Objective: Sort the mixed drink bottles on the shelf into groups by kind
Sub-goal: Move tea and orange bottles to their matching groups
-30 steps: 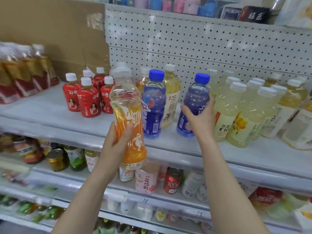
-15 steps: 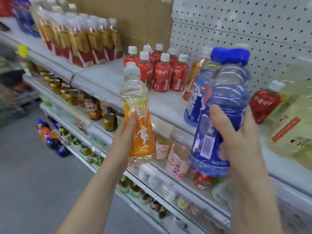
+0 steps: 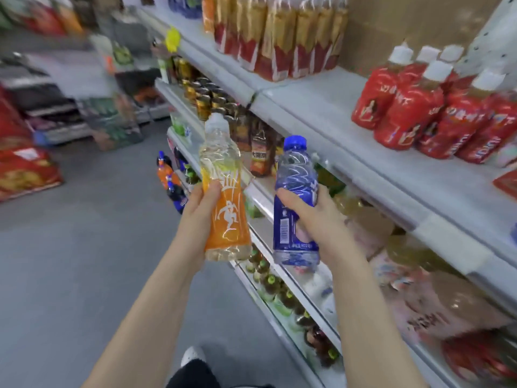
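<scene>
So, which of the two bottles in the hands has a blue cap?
The blue bottle in the right hand. Its cap is bright blue; the orange-label bottle in the left hand has a pale, clear top.

Both bare forearms reach forward from the bottom of the view, roughly parallel and a little apart. The left hand (image 3: 200, 208) is wrapped around the orange bottle (image 3: 226, 203), thumb pressed across its front. The right hand (image 3: 313, 217) grips the blue bottle (image 3: 295, 203) from the side, fingers curled behind it, thumb forward.
</scene>
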